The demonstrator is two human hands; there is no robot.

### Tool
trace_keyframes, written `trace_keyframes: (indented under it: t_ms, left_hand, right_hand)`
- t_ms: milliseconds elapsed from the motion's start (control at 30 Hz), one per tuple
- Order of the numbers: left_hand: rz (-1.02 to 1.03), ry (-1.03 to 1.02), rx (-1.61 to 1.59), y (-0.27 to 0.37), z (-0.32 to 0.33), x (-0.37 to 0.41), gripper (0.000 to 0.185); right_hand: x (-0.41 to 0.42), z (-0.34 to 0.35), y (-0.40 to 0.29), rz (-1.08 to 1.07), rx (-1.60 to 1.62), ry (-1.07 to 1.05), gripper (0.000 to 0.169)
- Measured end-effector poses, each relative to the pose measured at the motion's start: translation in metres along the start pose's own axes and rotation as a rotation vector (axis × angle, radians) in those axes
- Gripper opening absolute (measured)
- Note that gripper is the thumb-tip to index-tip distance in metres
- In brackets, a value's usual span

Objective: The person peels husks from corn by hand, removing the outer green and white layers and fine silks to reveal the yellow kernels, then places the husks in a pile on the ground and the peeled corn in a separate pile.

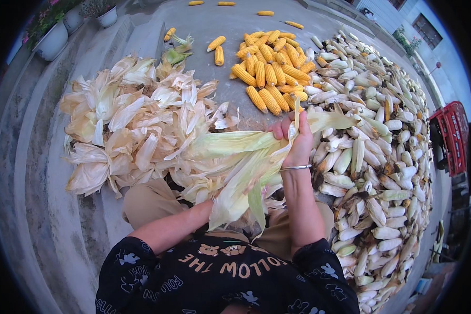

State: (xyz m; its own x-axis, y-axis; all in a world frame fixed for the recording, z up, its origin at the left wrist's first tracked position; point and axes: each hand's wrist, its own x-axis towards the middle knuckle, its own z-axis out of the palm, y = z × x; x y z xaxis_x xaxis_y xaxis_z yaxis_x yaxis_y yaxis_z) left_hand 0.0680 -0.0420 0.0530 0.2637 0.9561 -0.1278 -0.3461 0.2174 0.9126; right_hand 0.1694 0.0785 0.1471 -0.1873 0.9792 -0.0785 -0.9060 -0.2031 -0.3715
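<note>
My right hand (298, 137), a silver bangle on its wrist, grips a bundle of pale green and cream corn husk leaves (239, 143) in front of me. The leaves fan out left and down towards my lap, and one strip (329, 121) sticks out to the right above the fist. My left forearm (180, 225) reaches in under these leaves. They cover nearly all of my left hand, so its grip cannot be seen. Whether a cob is inside the husk is hidden too. Just beyond my right fist lies a pile of bare yellow corn cobs (271, 74).
Loose dry husks (141, 117) are heaped at the left, beside concrete steps (62, 165). A large heap of unhusked corn (376, 176) fills the right side. Several single cobs (219, 55) lie on the concrete ahead. Flower pots (53, 41) stand far left; a red vehicle (451, 137) is far right.
</note>
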Motion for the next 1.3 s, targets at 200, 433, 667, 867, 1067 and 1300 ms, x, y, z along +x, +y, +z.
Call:
trace_keyframes:
  t_ms: [200, 433, 667, 867, 1067, 1300]
  left_hand:
    - [0.198, -0.117, 0.630, 0.030, -0.010, 0.024, 0.040]
    - [-0.032, -0.292, 0.157, 0.094, -0.082, 0.036, 0.048]
    - [-0.230, -0.124, -0.033, 0.106, -0.143, 0.024, 0.048]
    - [-0.114, 0.109, -0.283, 0.114, -0.148, 0.031, 0.044]
    - [-0.017, 0.116, -0.345, 0.114, -0.138, 0.024, 0.035]
    - [-0.048, 0.092, -0.406, 0.114, -0.124, -0.006, 0.039]
  right_hand:
    - [0.024, -0.024, -0.019, -0.192, 0.129, -0.084, 0.033]
    - [0.044, -0.061, -0.017, -0.114, 0.097, -0.016, 0.030]
    - [0.053, -0.079, -0.082, -0.387, -0.097, 0.451, 0.046]
    - [0.053, -0.110, -0.066, -0.054, 0.160, 0.584, 0.050]
    - [0.039, -0.136, -0.015, 0.318, -0.449, 0.672, 0.054]
    - [0.012, -0.144, -0.004, 0.499, -0.648, 0.733, 0.053]
